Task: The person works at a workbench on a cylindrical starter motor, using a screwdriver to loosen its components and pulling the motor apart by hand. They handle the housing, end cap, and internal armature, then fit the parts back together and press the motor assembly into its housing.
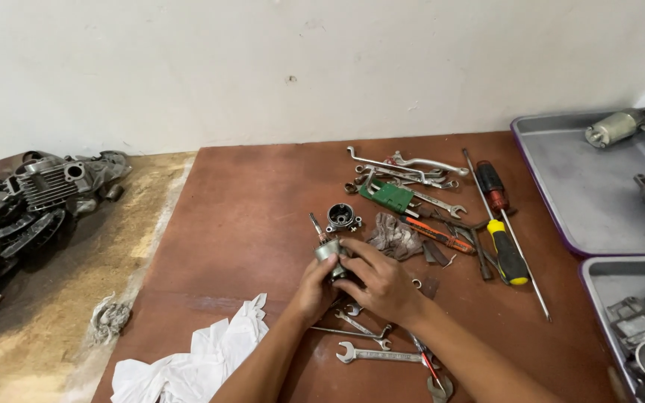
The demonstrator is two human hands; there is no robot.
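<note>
Desk (248, 216), reddish-brown board against a white wall (263, 67). At centre, left hand (313, 291) and right hand (377, 280) both closed around a small metal motor part (329, 252). Beside them: round housing (341, 216), grey rag (395, 237), wrenches (404, 175), yellow-handled screwdriver (508, 254), white cloth (195, 362). Right: grey trays (591, 194). Left: engine parts (31, 201) on bare wood.

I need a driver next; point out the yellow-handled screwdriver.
The yellow-handled screwdriver lies right of centre in the head view, on the brown board, just below the red-handled screwdriver and left of the grey metal trays.
</note>
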